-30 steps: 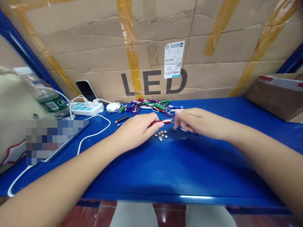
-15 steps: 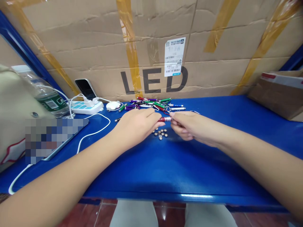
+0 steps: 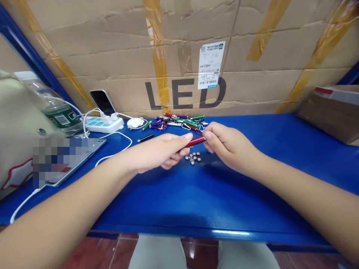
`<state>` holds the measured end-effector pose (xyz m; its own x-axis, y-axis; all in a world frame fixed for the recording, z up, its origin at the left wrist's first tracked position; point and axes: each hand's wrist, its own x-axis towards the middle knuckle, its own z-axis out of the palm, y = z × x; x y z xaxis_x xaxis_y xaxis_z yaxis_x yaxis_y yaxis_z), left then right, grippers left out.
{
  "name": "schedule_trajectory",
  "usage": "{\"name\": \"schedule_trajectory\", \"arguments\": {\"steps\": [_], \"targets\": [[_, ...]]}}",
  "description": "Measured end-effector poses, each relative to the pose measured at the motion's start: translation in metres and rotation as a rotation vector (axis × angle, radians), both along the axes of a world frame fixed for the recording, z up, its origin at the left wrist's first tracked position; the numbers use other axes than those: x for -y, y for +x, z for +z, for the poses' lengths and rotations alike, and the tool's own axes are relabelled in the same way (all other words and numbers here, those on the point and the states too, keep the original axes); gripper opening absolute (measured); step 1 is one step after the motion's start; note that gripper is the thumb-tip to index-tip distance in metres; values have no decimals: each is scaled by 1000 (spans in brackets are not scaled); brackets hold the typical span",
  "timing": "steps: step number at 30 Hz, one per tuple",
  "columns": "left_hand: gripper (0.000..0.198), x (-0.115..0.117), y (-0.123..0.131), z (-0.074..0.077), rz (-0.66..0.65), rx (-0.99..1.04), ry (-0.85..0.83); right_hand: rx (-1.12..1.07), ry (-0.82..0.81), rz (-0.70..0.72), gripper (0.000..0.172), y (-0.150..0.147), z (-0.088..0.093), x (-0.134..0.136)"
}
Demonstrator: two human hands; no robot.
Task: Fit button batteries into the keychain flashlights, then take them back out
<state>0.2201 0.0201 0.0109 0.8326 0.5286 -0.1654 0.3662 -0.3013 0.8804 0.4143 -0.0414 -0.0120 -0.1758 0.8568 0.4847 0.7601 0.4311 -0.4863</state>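
Note:
Between my hands is a red keychain flashlight (image 3: pixel 195 141), a slim metal tube, tilted slightly up to the right. My left hand (image 3: pixel 172 148) grips its left end, thumb along the top and fingers curled below. At its right end, the fingertips of my right hand (image 3: pixel 220 140) pinch the tip. Several small silver button cells (image 3: pixel 192 158) lie on the blue table just beneath the tube. Behind my hands is a pile of red, green, purple and silver keychain flashlights (image 3: pixel 176 121) with clips. A black tube (image 3: pixel 146 138) lies beyond my left wrist.
A power strip (image 3: pixel 105 125) with white cables, a phone (image 3: pixel 103 101) and a white round device (image 3: pixel 135 123) stand back left. Nearer are a tablet-like device (image 3: pixel 81 160), a bottle (image 3: pixel 60 117) and a beige bag (image 3: pixel 17 127). A large carton (image 3: pixel 117 56) walls the back; another box (image 3: pixel 331 112) sits right.
My left hand has rolled so its thumb now lies on top of the red flashlight, and the black tube shows more fully. My right hand has risen slightly and turned at the tip.

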Motion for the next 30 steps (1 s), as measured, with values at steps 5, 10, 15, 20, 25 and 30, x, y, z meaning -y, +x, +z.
{"name": "schedule_trajectory", "arguments": {"steps": [5, 10, 15, 20, 25, 30], "targets": [[32, 3, 2, -2, 146, 65, 493, -33, -24, -26, 30, -7, -6, -2], [25, 2, 9, -12, 111, 26, 944, -91, -64, -36, 32, -12, -11, -3], [41, 2, 8, -10, 34, 144, 546, 40, 86, -30, 25, -7, -8, -1], [50, -4, 5, -11, -89, 90, -116, 137, 66, 47, 23, 1, -10, -7], [35, -10, 5, -18, 22, 54, 257, 133, -57, 77, 25, 2, -15, -15], [25, -10, 6, -21, 18, 47, 575, 142, -85, 16, 28, 0, -12, -14]]}}
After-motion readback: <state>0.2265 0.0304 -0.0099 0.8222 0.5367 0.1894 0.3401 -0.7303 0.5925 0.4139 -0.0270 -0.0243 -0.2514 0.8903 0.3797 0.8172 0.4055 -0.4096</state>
